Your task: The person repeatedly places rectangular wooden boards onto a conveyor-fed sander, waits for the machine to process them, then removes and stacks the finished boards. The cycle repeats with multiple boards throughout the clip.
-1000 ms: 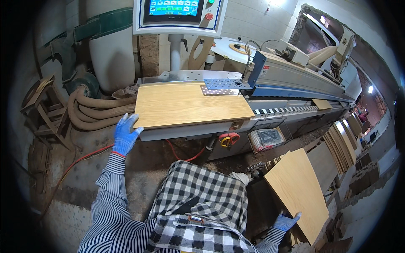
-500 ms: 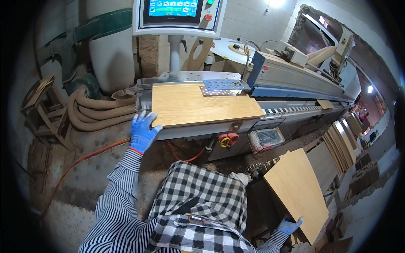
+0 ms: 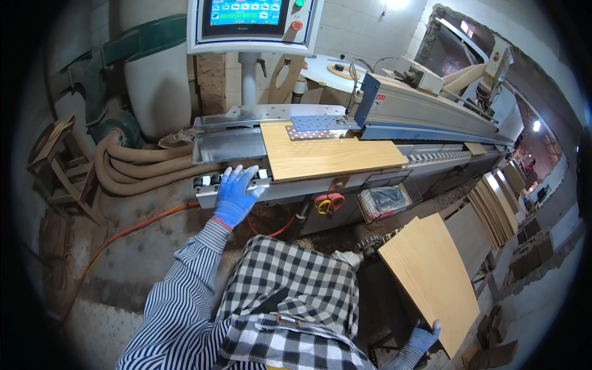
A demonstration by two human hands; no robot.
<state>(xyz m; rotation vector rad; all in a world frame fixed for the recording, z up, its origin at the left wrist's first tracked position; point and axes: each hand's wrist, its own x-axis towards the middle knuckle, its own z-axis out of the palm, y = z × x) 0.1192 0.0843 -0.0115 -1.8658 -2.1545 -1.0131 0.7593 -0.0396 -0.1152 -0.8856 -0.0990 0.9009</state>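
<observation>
A light wood-grain panel [image 3: 333,157] lies flat on the bed of a long edge-banding machine [image 3: 431,111], its far edge under the blue perforated plate. My left hand [image 3: 237,192], in a blue-and-white glove, rests open with fingers spread on the machine's front rail, just left of that panel and apart from it. At the lower right, my gloved right hand [image 3: 423,338] is closed on the near edge of a second wood panel [image 3: 435,271], thumb against its face. The fingers beneath are partly hidden. This panel lies on top of a stack.
A control screen [image 3: 245,13] with green and red buttons stands above the machine. Ribbed hoses [image 3: 123,172] and a wooden stool [image 3: 68,166] are at left. Scissors [image 3: 328,202] and a wire basket [image 3: 385,200] hang on the machine front. More boards [image 3: 493,209] lean at right.
The panel on the machine has slid right, uncovering the bed's left part. My left hand has come off its corner and moved right onto the front rail. My right hand has shifted slightly.
</observation>
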